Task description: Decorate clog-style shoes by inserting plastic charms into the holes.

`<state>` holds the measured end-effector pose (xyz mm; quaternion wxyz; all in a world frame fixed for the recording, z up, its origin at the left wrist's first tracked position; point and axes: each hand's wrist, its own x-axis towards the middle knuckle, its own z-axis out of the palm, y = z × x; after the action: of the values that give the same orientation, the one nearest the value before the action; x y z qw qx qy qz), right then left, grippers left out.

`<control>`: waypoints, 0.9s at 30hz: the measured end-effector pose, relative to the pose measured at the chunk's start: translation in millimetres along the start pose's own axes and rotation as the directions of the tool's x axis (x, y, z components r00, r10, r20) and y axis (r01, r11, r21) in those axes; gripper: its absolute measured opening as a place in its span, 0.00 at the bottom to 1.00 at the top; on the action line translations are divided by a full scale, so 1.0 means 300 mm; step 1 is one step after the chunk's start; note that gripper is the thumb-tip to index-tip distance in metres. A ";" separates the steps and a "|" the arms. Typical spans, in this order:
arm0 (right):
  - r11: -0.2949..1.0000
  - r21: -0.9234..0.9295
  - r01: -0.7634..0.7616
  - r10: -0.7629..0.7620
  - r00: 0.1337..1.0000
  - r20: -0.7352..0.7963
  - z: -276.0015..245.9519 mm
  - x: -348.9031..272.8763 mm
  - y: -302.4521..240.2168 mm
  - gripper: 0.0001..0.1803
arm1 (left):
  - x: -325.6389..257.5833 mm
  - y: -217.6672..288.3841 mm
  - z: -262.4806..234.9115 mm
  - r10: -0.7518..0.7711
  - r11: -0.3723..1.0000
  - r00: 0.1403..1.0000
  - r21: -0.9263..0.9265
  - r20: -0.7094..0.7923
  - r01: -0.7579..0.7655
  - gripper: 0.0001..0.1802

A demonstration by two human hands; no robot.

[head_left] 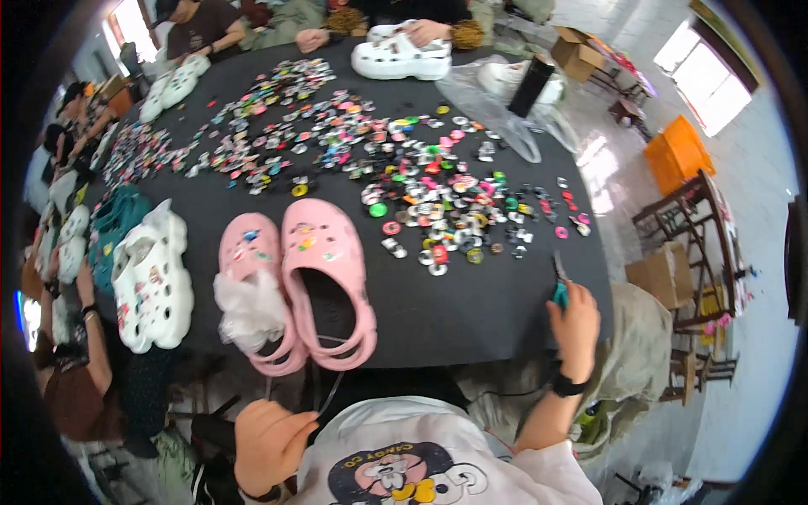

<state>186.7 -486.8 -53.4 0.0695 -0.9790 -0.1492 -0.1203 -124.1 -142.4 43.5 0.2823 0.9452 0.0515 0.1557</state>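
A pair of pink clogs decorated with small charms lies at the near edge of the black table, toes pointing away from me. Crumpled translucent plastic fills the left clog's opening; the right one's is uncovered. From the clogs' heels a thin clear strip runs down to my left hand, whose fingers are closed on its end just off the table. My right hand rests at the table's right edge, wrapped around teal-handled scissors with their blades pointing away from me. The fingers partly hide the handles.
Many loose colourful shoe charms spread over the table. White clogs and teal clogs stand at left. Across the table, a person's hands touch white clogs. A black bottle stands by a plastic bag.
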 end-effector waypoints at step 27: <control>0.011 0.902 -0.433 -0.400 0.824 0.400 -0.135 -0.173 -0.193 0.31 | -0.071 -0.053 0.026 0.003 0.983 0.996 -0.181 -0.093 -0.020 0.07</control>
<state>112.1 -453.3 -22.0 0.6906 -0.6214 -0.1893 0.3179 -141.8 -137.0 23.0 0.3636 0.9077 0.0444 0.2047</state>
